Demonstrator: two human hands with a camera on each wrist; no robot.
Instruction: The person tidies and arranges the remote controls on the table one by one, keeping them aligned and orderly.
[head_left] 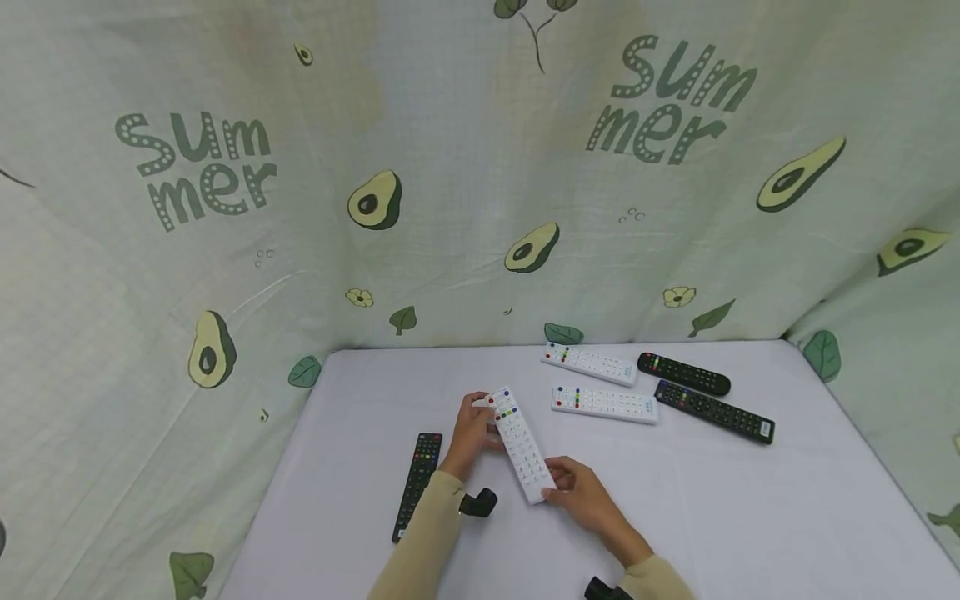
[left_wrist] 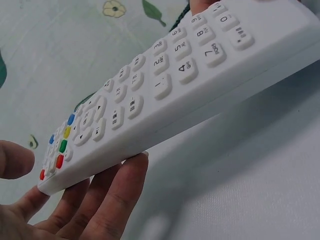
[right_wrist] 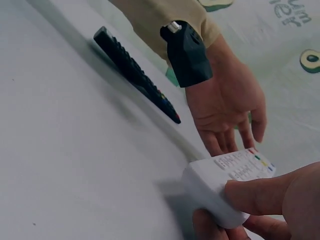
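A white remote control (head_left: 521,446) with several coloured buttons at its far end is held up over the table between both hands. My left hand (head_left: 467,440) is under the far end; in the left wrist view its fingers (left_wrist: 112,195) lie against the underside and the thumb stands apart from the remote. At the near end, my right hand (head_left: 581,497) pinches the remote, with the thumb (right_wrist: 255,195) on the end and fingers beneath. Beside the left forearm lies a black remote control (head_left: 420,477), partly covered by the sleeve in the head view.
On the white table (head_left: 720,500), toward the back right, lie two white remotes, one farther back (head_left: 592,364) and one nearer (head_left: 606,405). Two black remotes, a rounded one (head_left: 684,372) and a longer one (head_left: 715,412), lie right of them. A printed cloth (head_left: 450,150) hangs behind.
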